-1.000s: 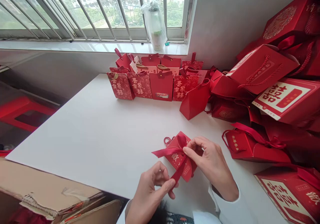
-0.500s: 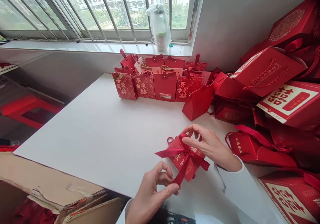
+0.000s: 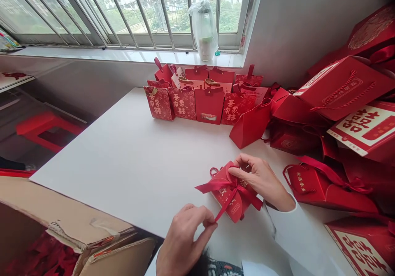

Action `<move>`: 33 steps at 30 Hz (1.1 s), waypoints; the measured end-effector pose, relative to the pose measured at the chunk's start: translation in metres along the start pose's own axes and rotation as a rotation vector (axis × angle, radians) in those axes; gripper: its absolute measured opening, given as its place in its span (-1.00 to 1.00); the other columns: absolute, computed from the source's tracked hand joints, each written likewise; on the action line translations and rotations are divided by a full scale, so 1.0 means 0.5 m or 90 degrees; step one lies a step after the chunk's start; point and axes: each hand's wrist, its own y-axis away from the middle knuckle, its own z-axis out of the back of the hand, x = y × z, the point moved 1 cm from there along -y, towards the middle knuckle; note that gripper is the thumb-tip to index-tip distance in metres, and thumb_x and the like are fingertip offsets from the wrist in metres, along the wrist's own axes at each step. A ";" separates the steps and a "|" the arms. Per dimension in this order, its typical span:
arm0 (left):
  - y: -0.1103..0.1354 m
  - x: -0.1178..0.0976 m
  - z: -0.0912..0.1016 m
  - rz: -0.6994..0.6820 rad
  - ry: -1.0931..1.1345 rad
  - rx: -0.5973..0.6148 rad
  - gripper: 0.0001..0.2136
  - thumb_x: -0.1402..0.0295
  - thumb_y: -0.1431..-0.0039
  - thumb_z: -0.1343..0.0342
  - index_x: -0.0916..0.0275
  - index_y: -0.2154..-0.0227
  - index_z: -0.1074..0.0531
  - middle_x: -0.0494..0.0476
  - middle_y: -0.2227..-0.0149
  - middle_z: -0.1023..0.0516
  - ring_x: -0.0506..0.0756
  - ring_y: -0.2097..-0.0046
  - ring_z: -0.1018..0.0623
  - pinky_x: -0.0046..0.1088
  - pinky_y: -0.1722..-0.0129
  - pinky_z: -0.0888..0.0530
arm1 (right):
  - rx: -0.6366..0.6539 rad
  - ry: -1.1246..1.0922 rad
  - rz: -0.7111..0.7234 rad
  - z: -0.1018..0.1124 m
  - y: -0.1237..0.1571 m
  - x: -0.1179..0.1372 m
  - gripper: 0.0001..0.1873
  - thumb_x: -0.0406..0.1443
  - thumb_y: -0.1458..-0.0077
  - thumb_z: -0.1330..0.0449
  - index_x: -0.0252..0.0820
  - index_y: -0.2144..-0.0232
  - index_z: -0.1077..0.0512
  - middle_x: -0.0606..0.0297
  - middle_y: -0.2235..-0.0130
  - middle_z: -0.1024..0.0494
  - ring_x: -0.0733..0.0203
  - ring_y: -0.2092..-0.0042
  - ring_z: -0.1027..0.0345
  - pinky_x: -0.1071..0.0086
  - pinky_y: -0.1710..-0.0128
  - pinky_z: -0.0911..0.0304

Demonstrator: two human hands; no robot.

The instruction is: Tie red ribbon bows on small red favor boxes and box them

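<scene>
Far left, a red plastic stool (image 3: 49, 130) sits on the floor beyond the white table (image 3: 92, 152), and a torn cardboard carton (image 3: 64, 230) sits at the table's near edge. Your left hand (image 3: 185, 239) pinches the loose tail of a red satin ribbon (image 3: 230, 202) between thumb and fingertips. The ribbon is tied in a bow on a red gift bag (image 3: 234, 198), which lies flat on the table between your hands. Your right hand (image 3: 261, 177) is curled over the bag's top, with the fingertips pressed down near the knot. Behind it stands a row of upright red paper gift bags (image 3: 185, 105), and at far right more red gift bags (image 3: 330, 193) lie heaped.
</scene>
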 end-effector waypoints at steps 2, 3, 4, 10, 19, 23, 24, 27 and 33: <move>-0.003 0.003 -0.006 0.090 0.050 0.052 -0.91 0.44 -0.17 -0.04 0.20 0.45 -0.35 -0.02 0.45 -0.50 0.01 0.37 -0.45 -0.53 0.33 -0.34 | -0.009 0.013 0.006 -0.002 0.001 0.001 -0.78 -0.18 -0.07 -0.13 -0.17 0.53 -0.29 0.43 0.52 -0.35 0.32 0.48 -0.18 0.45 0.48 -0.09; -0.004 0.005 -0.009 0.136 0.085 0.079 -0.91 0.43 -0.16 -0.06 0.20 0.45 -0.35 -0.02 0.44 -0.50 0.01 0.36 -0.47 -0.53 0.31 -0.35 | -0.013 0.021 0.008 -0.003 0.001 0.001 -0.78 -0.19 -0.08 -0.13 -0.16 0.53 -0.29 0.43 0.52 -0.35 0.31 0.47 -0.19 0.44 0.46 -0.10; -0.004 0.007 -0.011 0.173 0.119 0.105 -0.91 0.42 -0.16 -0.06 0.20 0.46 -0.36 -0.03 0.44 -0.51 0.00 0.35 -0.47 -0.54 0.29 -0.35 | -0.019 0.031 0.009 -0.005 0.001 0.002 -0.78 -0.19 -0.08 -0.12 -0.16 0.52 -0.30 0.42 0.51 -0.36 0.31 0.47 -0.19 0.43 0.45 -0.10; 0.015 0.009 0.024 0.220 0.106 0.206 -0.92 0.41 -0.14 -0.07 0.19 0.46 -0.37 -0.07 0.44 -0.50 -0.01 0.38 -0.44 -0.56 0.34 -0.31 | -0.075 0.065 0.020 0.003 0.010 0.001 -0.77 -0.10 -0.12 -0.11 -0.13 0.38 -0.36 0.39 0.41 -0.43 0.28 0.44 -0.24 0.43 0.44 -0.13; -0.129 -0.059 0.059 0.113 -0.079 -0.094 -0.81 0.17 -0.23 0.00 0.17 0.29 -0.38 0.06 0.26 -0.47 0.09 0.20 -0.41 -0.47 0.35 -0.33 | -0.137 0.160 0.005 0.048 0.123 -0.018 -0.63 0.04 -0.16 -0.04 -0.07 0.44 -0.39 0.39 0.45 -0.46 0.28 0.49 -0.24 0.42 0.55 -0.05; -0.205 -0.076 0.015 0.082 -0.149 -0.049 -0.76 0.14 -0.23 0.02 0.22 0.27 -0.36 0.10 0.26 -0.45 0.12 0.19 -0.39 -0.36 0.22 -0.33 | -0.142 0.106 -0.052 0.025 0.153 -0.033 -0.62 0.09 -0.13 -0.05 -0.06 0.39 -0.33 0.41 0.48 -0.46 0.27 0.52 -0.27 0.43 0.52 -0.13; -0.216 -0.079 0.007 0.079 -0.168 -0.038 -0.75 0.14 -0.24 0.03 0.23 0.30 -0.36 0.10 0.28 -0.45 0.13 0.20 -0.39 -0.35 0.22 -0.33 | -0.146 0.075 -0.069 0.017 0.154 -0.037 -0.62 0.09 -0.12 -0.07 -0.06 0.36 -0.31 0.40 0.48 -0.46 0.26 0.50 -0.30 0.42 0.49 -0.16; -0.230 -0.082 -0.008 0.059 -0.204 -0.010 -0.77 0.21 -0.26 0.05 0.23 0.42 -0.34 0.09 0.35 -0.44 0.12 0.25 -0.38 -0.34 0.23 -0.31 | -0.157 -0.055 -0.102 -0.003 0.151 -0.046 -0.64 0.06 -0.10 -0.12 -0.07 0.31 -0.22 0.41 0.49 -0.46 0.23 0.47 -0.35 0.42 0.44 -0.24; -0.227 -0.070 -0.028 0.078 -0.121 -0.046 -0.81 0.36 -0.26 0.08 0.22 0.48 -0.28 0.02 0.39 -0.41 0.04 0.34 -0.39 -0.44 0.31 -0.30 | -0.197 -0.210 -0.080 -0.028 0.146 -0.059 -0.72 -0.11 -0.08 -0.19 -0.08 0.33 -0.16 0.46 0.51 -0.34 0.31 0.51 -0.24 0.47 0.51 -0.22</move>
